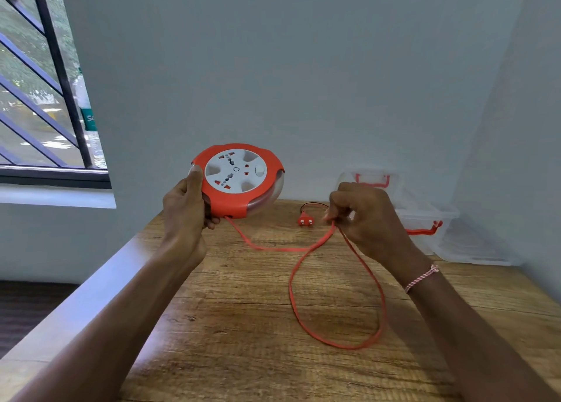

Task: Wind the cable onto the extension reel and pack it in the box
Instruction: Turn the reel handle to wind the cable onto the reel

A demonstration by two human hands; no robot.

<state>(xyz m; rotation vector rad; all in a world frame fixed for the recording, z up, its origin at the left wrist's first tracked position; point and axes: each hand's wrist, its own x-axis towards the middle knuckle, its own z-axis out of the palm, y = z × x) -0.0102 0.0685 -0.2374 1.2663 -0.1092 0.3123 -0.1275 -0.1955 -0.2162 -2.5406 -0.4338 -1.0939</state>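
Observation:
A round orange extension reel (239, 180) with a white socket face is lifted above the wooden table (243, 325), tilted toward me. My left hand (186, 201) grips its left edge, thumb on top. A flat orange cable (303, 280) leaves the reel's underside, runs right to my right hand (364, 219), which pinches it, and then drops into a large loop on the table. The orange plug (305, 219) lies on the table just left of my right hand. A clear plastic box (425, 219) with orange latches stands at the back right corner.
The clear box lid (372, 178) leans against the wall behind the box. A window with dark bars (45, 98) is at the upper left. The table's left edge (91, 295) runs diagonally, with dark floor beyond it.

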